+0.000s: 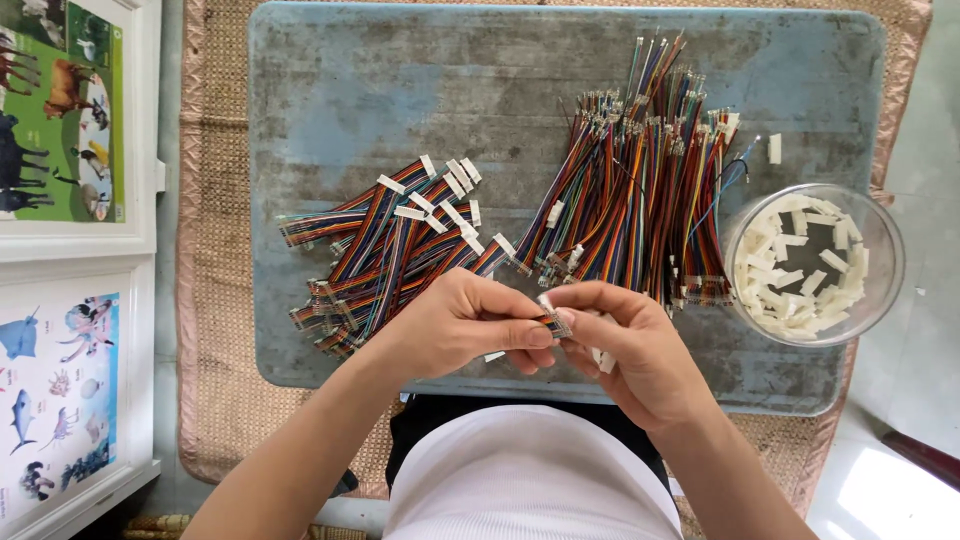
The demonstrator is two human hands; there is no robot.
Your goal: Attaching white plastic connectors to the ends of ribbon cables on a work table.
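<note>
Both hands met near the worn blue-grey tray's (330, 90) near edge: the left hand (455, 325) and right hand (625, 345) pinched one short rainbow-coloured ribbon wire (553, 322) between fingertips, apparently seating a small white plastic connector (545, 301). Pressing it home seemed next.

Multicoloured ribbon cable piece (553, 322): short flat length of striped wires, held level just above the near edge of the worktop, pinched at its left end by the left hand (462, 322) and at its right end by the right hand (628, 345). Only a small section shows between the fingertips. White plastic connector housing (545, 301): small rectangular part, sitting at the top of the cable end, touching the right thumb and forefinger
</note>
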